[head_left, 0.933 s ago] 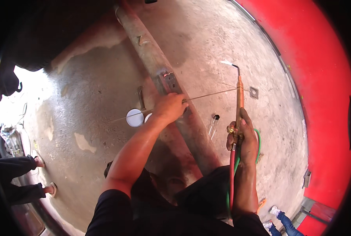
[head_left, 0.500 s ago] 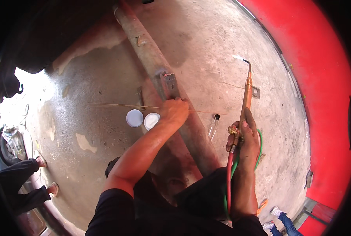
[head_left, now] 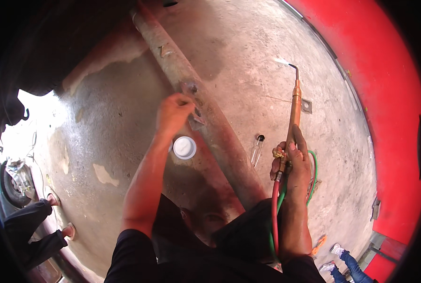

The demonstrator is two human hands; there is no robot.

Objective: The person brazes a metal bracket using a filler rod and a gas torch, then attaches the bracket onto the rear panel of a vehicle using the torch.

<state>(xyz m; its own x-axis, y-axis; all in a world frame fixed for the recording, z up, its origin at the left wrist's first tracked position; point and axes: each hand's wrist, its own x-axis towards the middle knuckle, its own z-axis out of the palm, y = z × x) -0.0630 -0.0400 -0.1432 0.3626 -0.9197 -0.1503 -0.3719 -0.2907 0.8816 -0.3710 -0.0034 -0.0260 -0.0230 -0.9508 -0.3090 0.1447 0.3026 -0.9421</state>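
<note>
My left hand (head_left: 172,113) pinches the edge of a small metal plate (head_left: 197,113), blurred by motion and tilted beside a long rusty pipe (head_left: 229,155). My right hand (head_left: 295,160) is wrapped around the handle of a gas torch (head_left: 296,106). A pale flame (head_left: 281,61) burns at the torch's bent tip, pointing left, away from the plate. Red hose (head_left: 275,217) and green hose (head_left: 314,177) run from the torch's valves. An open round tub of white powder or paste (head_left: 184,148) stands on the floor near my left forearm.
A slim spark lighter or similar tool (head_left: 257,150) lies right of the pipe. Behind the torch is a plate with a hole (head_left: 306,106). Bystanders' legs show at left (head_left: 36,212) and lower right (head_left: 349,264). A red wall or panel (head_left: 385,94) curves along the right.
My left hand has moved up and left along the pipe. The thin rods it held are no longer visible, and the plate has tilted off its earlier place. The torch has barely shifted.
</note>
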